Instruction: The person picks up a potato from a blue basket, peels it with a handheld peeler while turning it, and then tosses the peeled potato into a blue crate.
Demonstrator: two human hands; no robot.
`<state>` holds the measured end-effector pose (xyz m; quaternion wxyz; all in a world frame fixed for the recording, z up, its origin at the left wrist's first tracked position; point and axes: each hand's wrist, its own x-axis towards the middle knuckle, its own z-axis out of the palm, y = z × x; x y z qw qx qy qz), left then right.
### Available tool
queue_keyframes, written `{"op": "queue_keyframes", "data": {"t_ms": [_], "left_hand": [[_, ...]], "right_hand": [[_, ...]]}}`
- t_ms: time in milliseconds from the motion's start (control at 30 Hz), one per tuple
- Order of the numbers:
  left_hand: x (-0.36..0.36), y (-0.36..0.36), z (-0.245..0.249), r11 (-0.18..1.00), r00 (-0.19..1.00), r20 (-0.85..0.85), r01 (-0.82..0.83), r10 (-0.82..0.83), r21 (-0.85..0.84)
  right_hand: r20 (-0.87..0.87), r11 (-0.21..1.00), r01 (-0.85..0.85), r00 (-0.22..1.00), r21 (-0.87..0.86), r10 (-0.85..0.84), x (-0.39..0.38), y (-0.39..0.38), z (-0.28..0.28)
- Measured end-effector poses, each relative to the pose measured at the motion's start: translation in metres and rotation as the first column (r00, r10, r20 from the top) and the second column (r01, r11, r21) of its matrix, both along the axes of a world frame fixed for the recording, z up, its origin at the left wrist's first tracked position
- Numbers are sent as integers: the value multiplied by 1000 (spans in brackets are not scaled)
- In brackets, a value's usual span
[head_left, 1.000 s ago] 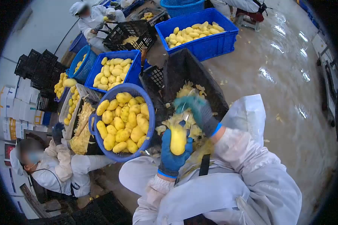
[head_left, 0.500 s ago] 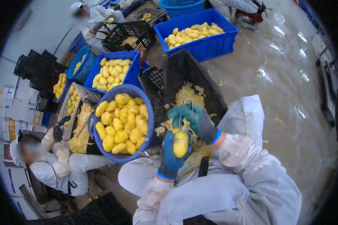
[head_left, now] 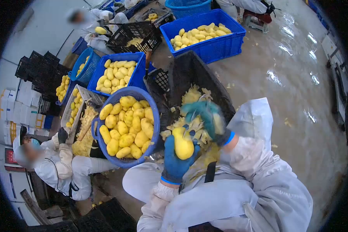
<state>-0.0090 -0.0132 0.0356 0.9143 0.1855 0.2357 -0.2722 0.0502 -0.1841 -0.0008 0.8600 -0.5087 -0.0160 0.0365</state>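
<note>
A yellow potato [head_left: 183,144] rests in my gloved left hand [head_left: 175,160], its fingers wrapped round the lower part. Just above and to the right is my gloved right hand [head_left: 208,118], smeared by motion, with its fingers curled round a peeler that shows only as a blurred metal outline. Both gloves are blue-green. Below and beyond my hands, a black bin [head_left: 193,73] holds pale yellow peelings [head_left: 193,94]. Left of my hands stands a purple-blue round basket [head_left: 155,116] full of yellow potatoes.
Blue crates [head_left: 220,48] of potatoes stand beyond, with a black crate [head_left: 152,40] between them. A co-worker in white [head_left: 58,170] sits at left; another [head_left: 98,29] sits at upper left holding a potato. Wet floor [head_left: 282,112] lies at right.
My right hand has moved slightly up and away from the potato. The potato now sits more tilted, its upper end pointing up-left. The co-worker at left has lifted their head slightly.
</note>
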Motion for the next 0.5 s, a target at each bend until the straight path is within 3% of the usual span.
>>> {"op": "queue_keyframes", "data": {"t_ms": [33,67,167,233,267,333,433,467,500], "left_hand": [[-3,-3,-2,1000,999,37,-19,19,-6],[-3,-5,-4,999,996,79,-36,36,-11],[-4,5,-9,996,995,75,63,-59,-58],[2,10,-9,992,991,69,118,-114,-54],[4,8,-7,993,991,75,114,-112,-27],[0,4,-21,917,842,489,18,-229,398],[0,11,-44,965,920,360,63,-154,253],[1,6,-24,979,955,277,53,-107,198],[4,2,-9,989,978,196,39,-67,142]], "right_hand": [[-4,996,-94,996,1,94,-14,15,6],[220,978,102,973,-180,-61,-15,34,-17],[105,963,226,972,-147,-212,29,-7,-34],[149,948,288,952,-138,-267,26,-15,-5],[155,970,217,968,-110,-199,13,-7,8],[119,995,24,992,93,-35,-11,22,-3],[133,980,184,976,-81,-173,17,2,-22],[43,967,247,969,-57,-244,25,-17,-20],[106,968,231,970,-99,-221,23,-15,-6]]}}
